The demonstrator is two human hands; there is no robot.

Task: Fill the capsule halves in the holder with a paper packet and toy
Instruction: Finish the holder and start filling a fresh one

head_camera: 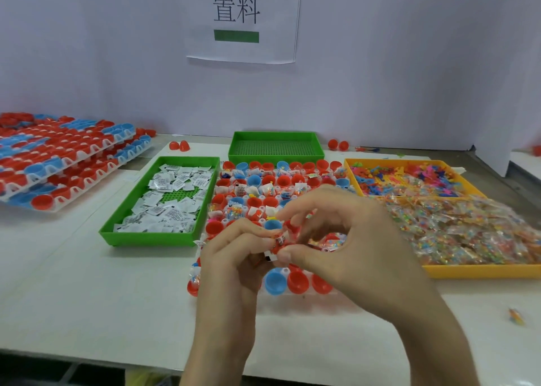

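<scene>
White table (87, 283), lilac wall behind. We see both hands meet over holder (225, 221). Left hand (234, 257) and right hand (351, 239) both pinch small paper packet (279, 239) at fingertips. Red bit with it; toy or not, we cannot tell. Step, we judge: readying packet for drop. Empty capsule halves (275, 281) just below fingers, filled ones beyond fingertips. Packet tray (152, 235) left of fingers, toy tray (483, 270) right. Next: lower into empty half, release, add toy.

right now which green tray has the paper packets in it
The nearer green tray, left of the capsule holder; the far green tray shows only bare floor.
</scene>
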